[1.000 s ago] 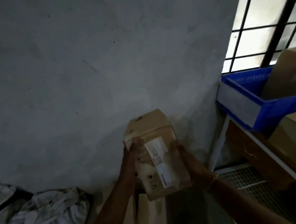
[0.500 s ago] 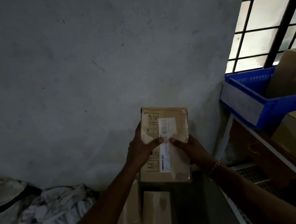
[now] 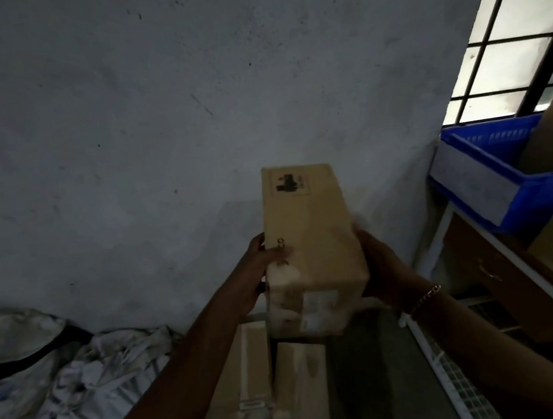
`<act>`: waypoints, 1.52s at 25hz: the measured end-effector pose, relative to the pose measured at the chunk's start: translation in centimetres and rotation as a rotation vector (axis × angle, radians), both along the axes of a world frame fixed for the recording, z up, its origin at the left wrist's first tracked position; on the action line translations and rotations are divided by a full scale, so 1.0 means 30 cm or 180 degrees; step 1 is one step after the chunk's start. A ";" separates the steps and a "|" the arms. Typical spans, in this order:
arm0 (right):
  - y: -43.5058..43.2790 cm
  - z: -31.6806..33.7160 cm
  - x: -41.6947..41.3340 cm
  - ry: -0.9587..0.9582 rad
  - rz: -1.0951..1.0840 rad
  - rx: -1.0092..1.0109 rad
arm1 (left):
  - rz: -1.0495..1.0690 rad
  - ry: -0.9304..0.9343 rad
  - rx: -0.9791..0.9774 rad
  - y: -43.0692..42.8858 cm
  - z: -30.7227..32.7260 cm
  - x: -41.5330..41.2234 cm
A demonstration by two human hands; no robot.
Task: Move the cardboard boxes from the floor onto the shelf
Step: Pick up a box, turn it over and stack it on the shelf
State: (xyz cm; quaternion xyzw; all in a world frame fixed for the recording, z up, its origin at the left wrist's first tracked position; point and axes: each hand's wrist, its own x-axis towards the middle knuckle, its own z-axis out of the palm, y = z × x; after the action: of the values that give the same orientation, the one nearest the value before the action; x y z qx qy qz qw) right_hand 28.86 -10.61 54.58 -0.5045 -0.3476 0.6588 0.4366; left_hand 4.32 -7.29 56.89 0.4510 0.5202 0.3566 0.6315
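I hold a small brown cardboard box (image 3: 310,240) in the air in front of the grey wall, long side pointing away from me. My left hand (image 3: 263,268) grips its left side with the thumb on top. On the box's right side my right hand (image 3: 380,267) presses, a gold bracelet at the wrist. Below on the floor lie two more cardboard boxes (image 3: 281,377) side by side. The metal shelf (image 3: 494,245) stands at the right, with brown boxes on it.
A blue plastic crate (image 3: 502,181) with a box inside sits on the shelf's upper level. A barred window (image 3: 518,34) is behind it. Crumpled white sacks (image 3: 48,383) lie on the floor at the left. A wire grid shelf level (image 3: 461,384) runs low at the right.
I have turned the box in my hands: its labelled face now points down toward me and a plain face with a black mark is on top. The box is a little higher.
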 end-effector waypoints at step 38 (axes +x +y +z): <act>0.049 0.020 -0.042 -0.0520 -0.0019 0.0406 | 0.0067 0.0448 -0.0306 -0.019 0.045 -0.034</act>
State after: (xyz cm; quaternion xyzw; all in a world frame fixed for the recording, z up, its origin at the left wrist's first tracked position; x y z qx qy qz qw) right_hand 27.61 -9.14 55.18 -0.5287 -0.4217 0.5907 0.4400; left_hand 3.28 -7.85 58.25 0.4386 0.5845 0.3052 0.6105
